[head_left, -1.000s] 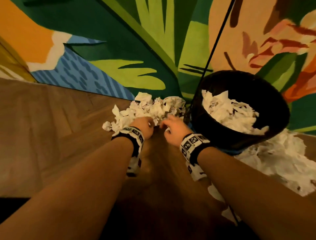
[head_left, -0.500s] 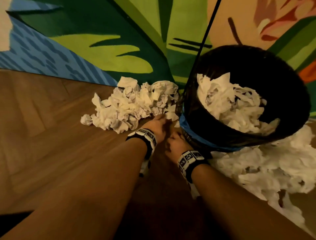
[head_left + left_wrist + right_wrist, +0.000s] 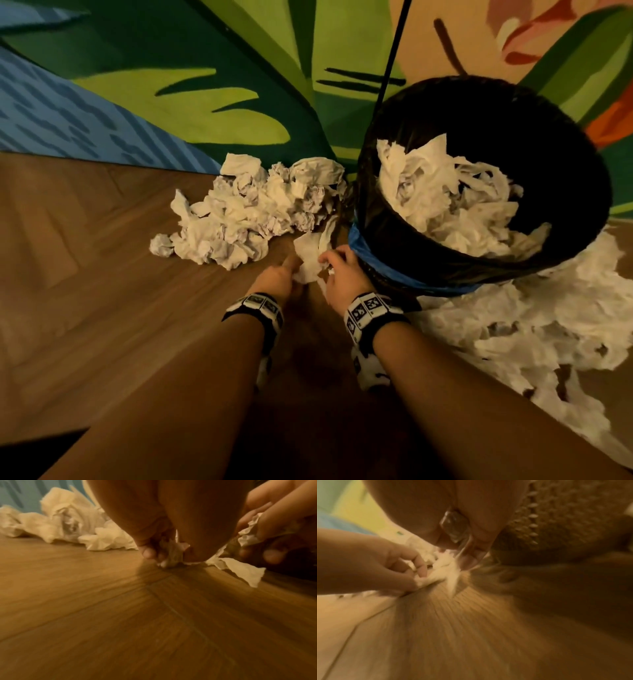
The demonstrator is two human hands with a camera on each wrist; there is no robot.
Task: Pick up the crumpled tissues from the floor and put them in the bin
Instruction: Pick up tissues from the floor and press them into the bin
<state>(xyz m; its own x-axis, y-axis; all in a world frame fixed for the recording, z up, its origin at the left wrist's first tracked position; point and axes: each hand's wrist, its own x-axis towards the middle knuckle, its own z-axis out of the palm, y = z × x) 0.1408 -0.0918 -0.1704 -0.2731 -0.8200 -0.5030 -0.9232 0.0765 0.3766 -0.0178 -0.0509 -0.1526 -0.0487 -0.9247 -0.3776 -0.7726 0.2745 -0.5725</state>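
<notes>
A heap of crumpled white tissues [image 3: 253, 209] lies on the wooden floor against the painted wall, left of a bin [image 3: 565, 240] lined with a black bag and partly filled with tissues. Low beside the bin's base, both hands meet. My left hand [image 3: 281, 274] pinches a small crumpled tissue [image 3: 169, 553] just above the floor. My right hand [image 3: 337, 265] has its fingers curled round another tissue [image 3: 248, 534], and a white tissue [image 3: 310, 257] shows between the two hands. More tissues [image 3: 534, 325] are spread on the floor right of the bin.
A thin black cord [image 3: 390, 61] runs down the colourful leaf mural to the bin's left edge. The bin has a blue band [image 3: 394, 274] near its base and woven sides [image 3: 565, 520]. Bare wooden floor [image 3: 85, 291] stretches to the left and toward me.
Both hands have pulled back from the heap toward the bin's base, each now holding tissue. The view has shifted closer and to the right.
</notes>
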